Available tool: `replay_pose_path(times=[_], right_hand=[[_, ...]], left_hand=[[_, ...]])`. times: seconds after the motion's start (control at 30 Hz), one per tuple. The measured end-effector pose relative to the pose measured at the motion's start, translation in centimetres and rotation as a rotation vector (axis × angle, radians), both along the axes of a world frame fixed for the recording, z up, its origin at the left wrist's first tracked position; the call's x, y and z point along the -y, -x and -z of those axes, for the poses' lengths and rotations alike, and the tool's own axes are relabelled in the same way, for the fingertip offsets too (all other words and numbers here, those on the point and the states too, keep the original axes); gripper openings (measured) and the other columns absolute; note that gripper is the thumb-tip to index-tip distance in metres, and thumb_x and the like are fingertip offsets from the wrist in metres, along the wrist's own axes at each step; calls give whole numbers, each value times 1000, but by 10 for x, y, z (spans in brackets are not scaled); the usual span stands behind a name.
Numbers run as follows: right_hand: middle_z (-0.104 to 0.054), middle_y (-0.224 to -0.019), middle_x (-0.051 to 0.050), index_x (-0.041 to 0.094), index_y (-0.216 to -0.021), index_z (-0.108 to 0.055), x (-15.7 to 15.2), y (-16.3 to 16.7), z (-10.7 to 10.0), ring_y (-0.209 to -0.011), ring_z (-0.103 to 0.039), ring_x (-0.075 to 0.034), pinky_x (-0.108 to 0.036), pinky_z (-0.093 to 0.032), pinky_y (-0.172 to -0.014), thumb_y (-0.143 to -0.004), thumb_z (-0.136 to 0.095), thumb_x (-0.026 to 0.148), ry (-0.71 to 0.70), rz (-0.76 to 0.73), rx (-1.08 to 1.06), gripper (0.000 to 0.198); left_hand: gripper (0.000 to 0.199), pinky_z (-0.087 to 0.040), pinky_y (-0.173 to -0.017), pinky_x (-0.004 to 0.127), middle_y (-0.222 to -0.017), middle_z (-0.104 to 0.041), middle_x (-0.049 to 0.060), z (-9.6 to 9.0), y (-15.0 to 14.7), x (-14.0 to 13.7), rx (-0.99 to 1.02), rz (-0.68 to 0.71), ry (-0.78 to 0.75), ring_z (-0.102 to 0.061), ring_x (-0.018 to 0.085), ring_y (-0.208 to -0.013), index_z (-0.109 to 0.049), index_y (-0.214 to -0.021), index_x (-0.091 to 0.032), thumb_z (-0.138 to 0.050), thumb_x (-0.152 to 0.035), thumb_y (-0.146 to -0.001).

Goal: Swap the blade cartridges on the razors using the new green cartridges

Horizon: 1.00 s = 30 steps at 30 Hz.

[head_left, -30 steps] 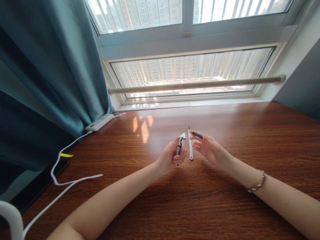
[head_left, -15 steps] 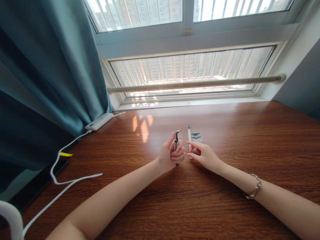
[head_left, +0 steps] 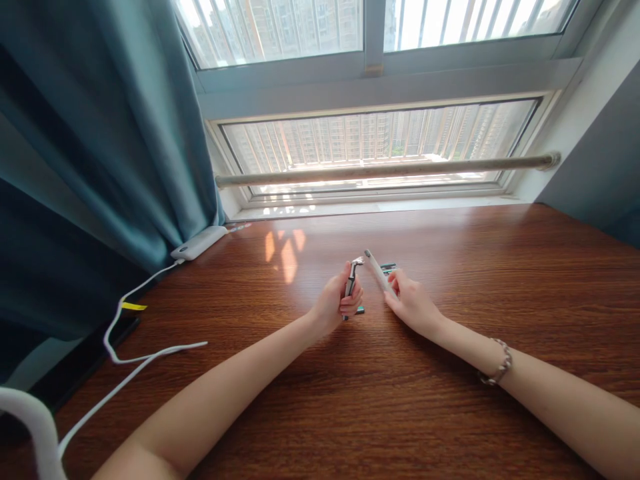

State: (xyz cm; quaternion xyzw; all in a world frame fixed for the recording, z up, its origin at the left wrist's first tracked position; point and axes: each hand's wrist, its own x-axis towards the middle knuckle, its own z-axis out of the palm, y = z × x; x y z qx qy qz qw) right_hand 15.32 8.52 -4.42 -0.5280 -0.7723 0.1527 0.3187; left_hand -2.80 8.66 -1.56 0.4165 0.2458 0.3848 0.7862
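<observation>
Gripping in the head view: left hand (head_left: pixel 334 303) clamped around a silver-and-black razor (head_left: pixel 350 287), head end up, over the desk (head_left: pixel 320 413). Right hand (head_left: pixel 413 308) pinches a slim white stick (head_left: pixel 378 273), slanted, dark tip near the razor's head. Hands apart. Small teal-and-dark pieces (head_left: pixel 388 267) just beyond right fingers; a similar piece (head_left: pixel 361 311) beside left hand. Contact between tip and razor: cannot tell.

Center: two hands (head_left: pixel 415 305), one razor (head_left: pixel 351 285), one white stick (head_left: pixel 379 272), at least two dark-teal pieces (head_left: pixel 388 267). Lower right: one bracelet (head_left: pixel 507 361). Upper half: three window panes (head_left: pixel 310 137).
</observation>
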Motion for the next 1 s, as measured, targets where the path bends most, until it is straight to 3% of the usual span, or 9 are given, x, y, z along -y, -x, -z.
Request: replay_pose_path(times=[0.13,0.27,0.4,0.5,0.67,0.87,1.0], right_hand=[[-46,-62,3,15,-102,-42,0,-3,-16,-53,-45,-11,-22,-33,-54,-73,-49,20,-92,84,-88,30],[-47,-63,2,17,-93,-43,11,-19,-28,-53,-44,-11,-22,-32,-53,-77,-45,22,-186,95,-73,17],[-43,-58,3,18,-79,-38,24,-40,-15,-51,-42,-11,-22,-32,-52,-80,-37,17,-232,18,-18,1],[-43,-57,3,18,-82,-39,30,-48,1,-49,-44,-11,-22,-33,-52,-84,-33,17,-225,-66,32,7],[-55,-67,-2,17,-99,-43,32,-48,10,-58,-52,-14,-23,-34,-55,-88,-32,23,-291,-129,163,17],[-54,-59,1,17,-88,-47,32,-47,6,-50,-49,-12,-23,-30,-50,-90,-31,24,-289,-246,302,17],[-52,-54,1,17,-82,-48,32,-47,7,-45,-48,-12,-23,-26,-46,-90,-32,27,-280,-135,381,21]], left_hand=[[47,-10,-34,18,-40,-19,-8,0,3,0,-192,-182,-163,-15,4,-34,-40,-57,-15,-33,-54,-81],[33,-16,-38,17,-48,-28,-8,3,15,7,-446,-314,-410,-22,4,-40,-43,-69,-16,-46,-48,-78],[26,-23,-46,19,-56,-34,-6,10,29,20,-670,-427,-664,-30,6,-49,-47,-73,-15,-46,-40,-80],[24,-25,-50,20,-57,-34,-5,15,34,25,-761,-490,-798,-31,7,-53,-50,-75,-14,-43,-36,-82],[21,-30,-56,20,-63,-44,-3,19,34,28,-826,-483,-940,-37,8,-58,-54,-84,-14,-42,-31,-84],[19,-35,-61,20,-72,-55,1,18,36,28,-819,-396,-1040,-46,10,-64,-56,-90,-14,-42,-27,-84],[20,-37,-62,21,-75,-58,4,17,37,30,-800,-324,-1104,-49,11,-67,-56,-91,-14,-42,-25,-85]])
